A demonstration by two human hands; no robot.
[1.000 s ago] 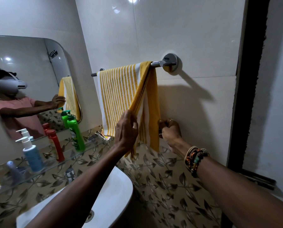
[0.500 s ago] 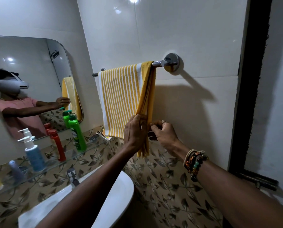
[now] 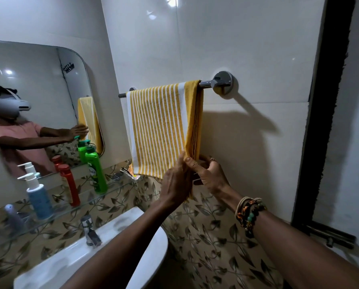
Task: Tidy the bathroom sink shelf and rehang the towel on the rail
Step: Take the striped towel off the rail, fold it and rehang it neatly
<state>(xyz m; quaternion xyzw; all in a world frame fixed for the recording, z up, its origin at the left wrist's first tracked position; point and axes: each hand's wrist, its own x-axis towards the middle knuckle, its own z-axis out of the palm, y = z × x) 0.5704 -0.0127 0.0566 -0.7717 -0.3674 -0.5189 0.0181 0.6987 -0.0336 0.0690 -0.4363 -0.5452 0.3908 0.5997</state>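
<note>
Pinching towel [image 3: 159, 130] lower right edge, both hands, bare wall rightward.

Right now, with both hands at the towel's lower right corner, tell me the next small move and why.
Probably draw the right edge of the towel straight down and let go. It already hangs over the rail, but its solid yellow edge is folded and bunched where the left hand and right hand pinch it, so it trails lower than the striped panel's hem.
</note>
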